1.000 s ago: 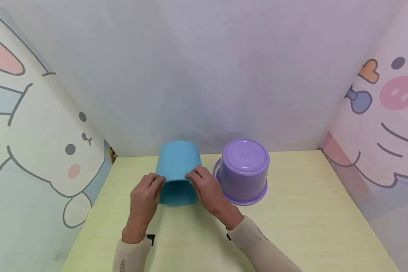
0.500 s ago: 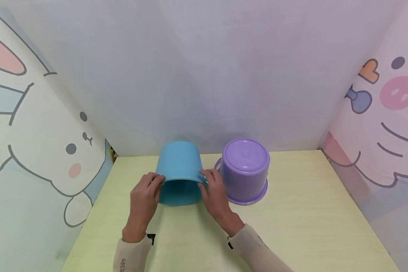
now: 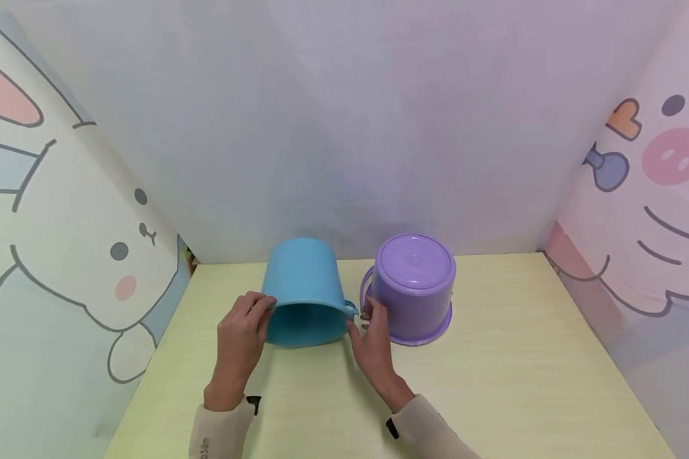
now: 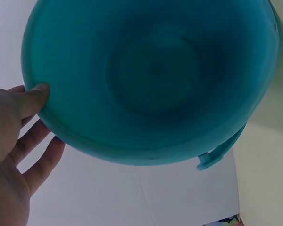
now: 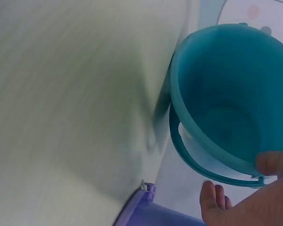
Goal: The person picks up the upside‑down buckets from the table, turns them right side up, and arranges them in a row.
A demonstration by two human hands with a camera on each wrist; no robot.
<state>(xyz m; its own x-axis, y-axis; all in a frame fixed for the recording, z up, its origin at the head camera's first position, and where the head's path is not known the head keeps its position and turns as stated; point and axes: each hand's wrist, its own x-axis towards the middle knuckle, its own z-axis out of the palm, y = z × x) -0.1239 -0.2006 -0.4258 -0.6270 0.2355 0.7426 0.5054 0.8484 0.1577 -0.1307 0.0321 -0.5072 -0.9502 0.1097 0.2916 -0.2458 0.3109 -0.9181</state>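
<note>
A blue bucket (image 3: 303, 271) lies tilted on the table with its mouth toward me. My left hand (image 3: 240, 341) pinches the upper left of its rim; in the left wrist view the thumb is inside the bucket and the fingers are outside. At the rim's right side is my right hand (image 3: 375, 344), its fingers spread. In the right wrist view that thumb is over the rim, while the fingers stand apart beyond the blue handle (image 5: 188, 160). Right of that hand, a purple bucket (image 3: 412, 312) stands upside down, its purple handle (image 3: 365, 290) on its left side.
The pale wooden table (image 3: 505, 370) carries both buckets near its back edge. A plain light cloth wall (image 3: 344, 127) rises behind them. Cartoon-printed panels stand on the left (image 3: 80, 255) and right (image 3: 637, 210).
My right hand has slid right and down along the blue bucket's rim, and its fingers have come off the rim and spread. The left hand keeps its grip almost in place.
</note>
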